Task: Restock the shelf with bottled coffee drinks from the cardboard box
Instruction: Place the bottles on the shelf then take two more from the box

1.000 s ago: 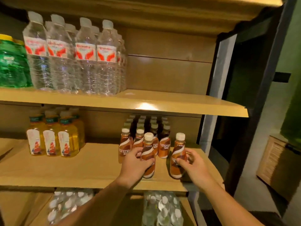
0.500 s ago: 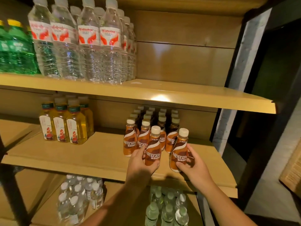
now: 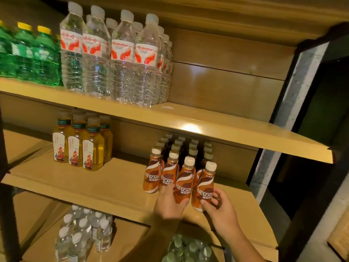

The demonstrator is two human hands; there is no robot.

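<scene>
Gripping coffee bottles [image 3: 184,183]: left hand [image 3: 168,202], right hand [image 3: 220,208], apparently on shelf [image 3: 113,186].

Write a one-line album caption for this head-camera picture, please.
Restocking: the left hand grips one coffee bottle, the right hand a second coffee bottle, before the coffee rows on the middle shelf.

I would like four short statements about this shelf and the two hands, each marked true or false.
1. The left hand grips a brown coffee bottle with a white cap. True.
2. The right hand holds nothing. False: it grips a second brown coffee bottle.
3. The clear water bottles with red-and-white labels stand one shelf above the hands. True.
4. The yellow drink bottles with ship labels stand to the right of the hands. False: they stand to the left.
</scene>
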